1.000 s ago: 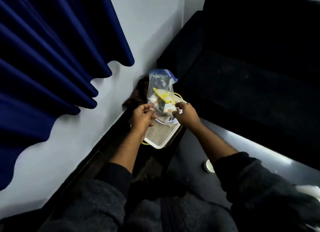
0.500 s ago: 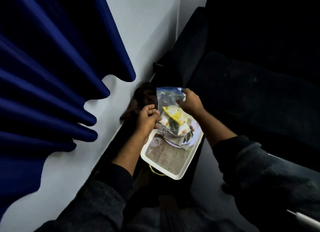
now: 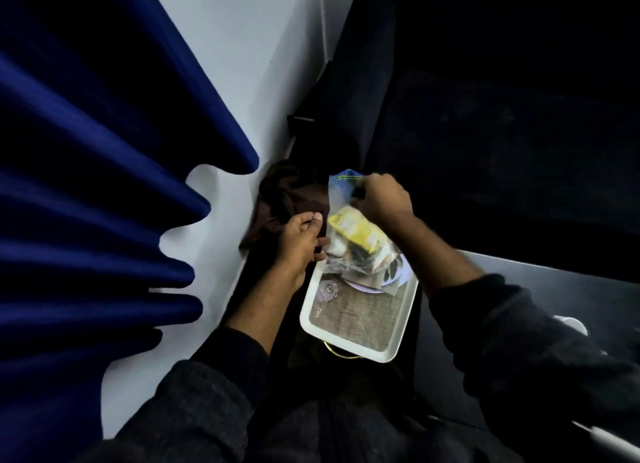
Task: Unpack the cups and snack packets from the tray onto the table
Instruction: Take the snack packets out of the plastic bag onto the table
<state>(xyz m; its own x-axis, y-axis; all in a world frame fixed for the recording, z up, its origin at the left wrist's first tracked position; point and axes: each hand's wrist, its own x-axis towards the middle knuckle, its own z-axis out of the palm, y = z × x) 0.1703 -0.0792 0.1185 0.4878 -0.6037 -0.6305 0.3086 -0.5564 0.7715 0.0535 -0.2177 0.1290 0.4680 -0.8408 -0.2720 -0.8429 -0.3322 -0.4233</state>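
Observation:
A white tray [image 3: 349, 345] with a woven brown base sits below me, between the wall and the dark table. A clear plastic bag [image 3: 341, 194] with a blue top stands over its far end and holds a yellow snack packet [image 3: 356, 230] and other small packets. My right hand [image 3: 384, 199] grips the bag's blue top edge. My left hand [image 3: 299, 243] holds the bag's left side, fingers curled. A clear plastic lid or cup [image 3: 328, 289] lies on the tray beside a white plate [image 3: 398, 272] with paper under the bag.
A blue curtain [image 3: 104, 185] hangs along the white wall on the left. A brown cloth [image 3: 287, 196] is bunched in the corner behind the tray. A black seat [image 3: 502, 133] fills the upper right. The dark table [image 3: 571, 296] lies to the right with something white on it [image 3: 571, 324].
My right hand has gone from the bag's lower side up to its blue top. The bag has tipped lower over the tray. The view has swung left and down.

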